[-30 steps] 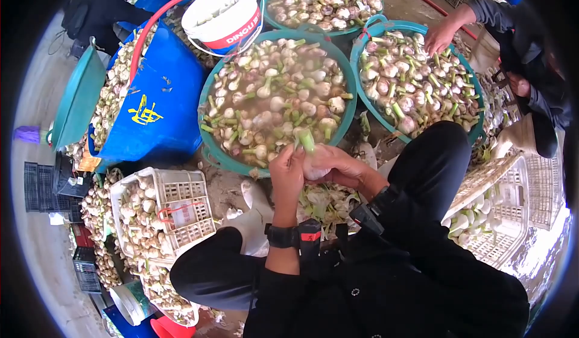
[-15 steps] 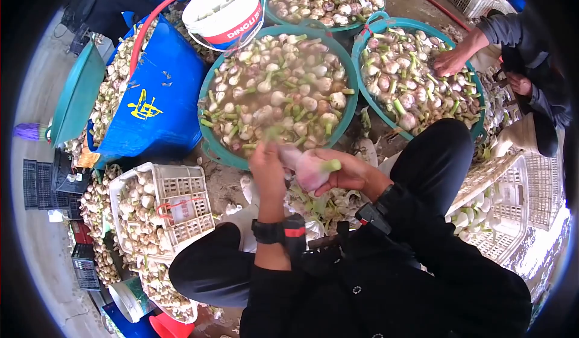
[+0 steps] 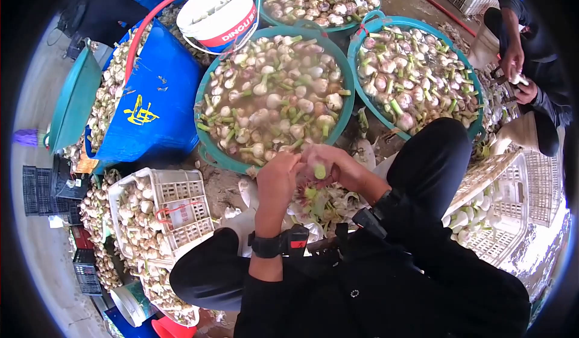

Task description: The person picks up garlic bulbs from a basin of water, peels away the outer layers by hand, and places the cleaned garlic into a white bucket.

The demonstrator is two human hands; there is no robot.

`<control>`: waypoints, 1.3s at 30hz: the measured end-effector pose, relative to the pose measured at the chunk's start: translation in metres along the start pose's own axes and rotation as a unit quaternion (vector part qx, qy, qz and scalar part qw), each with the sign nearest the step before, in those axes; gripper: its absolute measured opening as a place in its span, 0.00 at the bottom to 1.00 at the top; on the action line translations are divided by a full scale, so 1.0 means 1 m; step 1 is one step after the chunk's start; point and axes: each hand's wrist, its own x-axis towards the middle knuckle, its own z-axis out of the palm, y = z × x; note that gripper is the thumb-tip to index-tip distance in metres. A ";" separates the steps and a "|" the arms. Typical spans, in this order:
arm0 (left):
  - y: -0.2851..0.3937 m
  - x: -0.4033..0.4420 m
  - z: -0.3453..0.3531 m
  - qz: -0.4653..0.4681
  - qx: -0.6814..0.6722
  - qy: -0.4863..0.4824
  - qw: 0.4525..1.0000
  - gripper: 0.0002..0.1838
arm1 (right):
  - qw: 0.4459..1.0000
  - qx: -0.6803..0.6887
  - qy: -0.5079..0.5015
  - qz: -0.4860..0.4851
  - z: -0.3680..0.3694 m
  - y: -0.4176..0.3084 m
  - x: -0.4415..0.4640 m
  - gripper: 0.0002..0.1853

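bulb point(image 3: 318, 168): gripped by the curled right hand point(image 3: 341, 162) at three o'clock. left hand point(image 3: 279, 174), nine o'clock: fingers bent; blur hides whether they grip. peelings point(image 3: 322, 204): six o'clock. crate point(image 3: 181, 186): eight o'clock. tub point(image 3: 226, 162): eleven o'clock.

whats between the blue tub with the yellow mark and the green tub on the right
In the head view, another green tub holding garlic bulbs stands between them; a white bucket sits farther back.
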 end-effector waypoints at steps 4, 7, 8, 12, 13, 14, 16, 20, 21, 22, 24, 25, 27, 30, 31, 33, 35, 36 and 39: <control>0.005 -0.002 0.002 0.042 0.081 0.020 0.996 0.05 | 0.999 -0.042 -0.010 -0.030 -0.004 0.002 -0.001 0.21; -0.005 0.000 0.001 0.040 0.032 0.071 0.996 0.04 | 0.995 -0.002 -0.095 0.008 -0.010 0.002 0.000 0.23; -0.011 0.002 -0.003 0.037 0.033 0.071 0.996 0.04 | 0.990 -0.058 -0.125 0.035 -0.009 0.002 -0.001 0.25; -0.055 0.003 -0.017 -0.069 0.134 0.102 0.983 0.05 | 0.968 -0.127 -0.199 0.080 -0.008 0.015 0.000 0.28; -0.066 0.001 -0.020 -0.083 0.165 0.129 0.974 0.05 | 0.960 -0.157 -0.210 0.096 -0.009 0.017 0.000 0.27; -0.069 -0.002 -0.028 -0.083 0.164 0.126 0.975 0.05 | 0.959 -0.156 -0.211 0.105 -0.007 0.013 -0.003 0.26; -0.068 -0.009 -0.041 -0.197 0.258 -0.147 0.934 0.07 | 0.972 -0.142 -0.175 0.070 -0.005 0.010 -0.007 0.26; -0.016 -0.017 -0.052 -0.136 0.150 -0.149 0.968 0.15 | 0.988 -0.125 -0.087 -0.009 -0.012 0.016 0.008 0.22; -0.003 -0.016 -0.048 -0.136 0.029 -0.105 0.985 0.20 | 0.991 -0.115 -0.065 -0.008 -0.015 0.019 0.011 0.20; 0.008 -0.016 -0.041 -0.134 -0.094 -0.059 0.985 0.24 | 0.993 -0.068 -0.092 -0.042 -0.008 0.014 0.008 0.19; 0.025 -0.018 -0.021 -0.114 -0.072 -0.077 0.988 0.25 | 0.999 -0.009 -0.044 -0.008 0.002 0.006 0.002 0.20; 0.031 -0.018 -0.012 -0.096 -0.047 -0.097 0.989 0.25 | 0.998 0.053 0.003 0.027 0.003 0.004 0.001 0.21; 0.023 -0.017 0.019 -0.081 -0.096 -0.001 0.992 0.24 | 0.996 0.057 -0.063 -0.013 -0.007 0.016 0.012 0.20; 0.015 -0.012 0.035 -0.069 -0.159 0.113 0.978 0.21 | 0.997 0.069 -0.024 -0.021 0.003 0.010 0.004 0.25; 0.016 -0.009 0.034 -0.069 -0.172 0.133 0.974 0.19 | 0.997 0.070 -0.026 -0.022 0.003 0.010 0.005 0.25; 0.018 -0.006 0.030 -0.164 -0.294 0.141 0.931 0.18 | 0.988 0.101 -0.040 -0.105 0.004 0.011 0.007 0.26; 0.017 -0.005 0.029 -0.256 -0.410 0.146 0.863 0.17 | 0.984 0.028 -0.028 -0.175 0.011 0.017 0.007 0.27; 0.013 -0.005 0.031 -0.281 -0.502 0.159 0.802 0.15 | 0.969 -0.048 -0.014 -0.243 0.013 0.019 0.007 0.28; 0.011 -0.004 0.032 -0.321 -0.592 0.174 0.719 0.15 | 0.923 -0.155 0.007 -0.352 0.003 0.034 0.021 0.29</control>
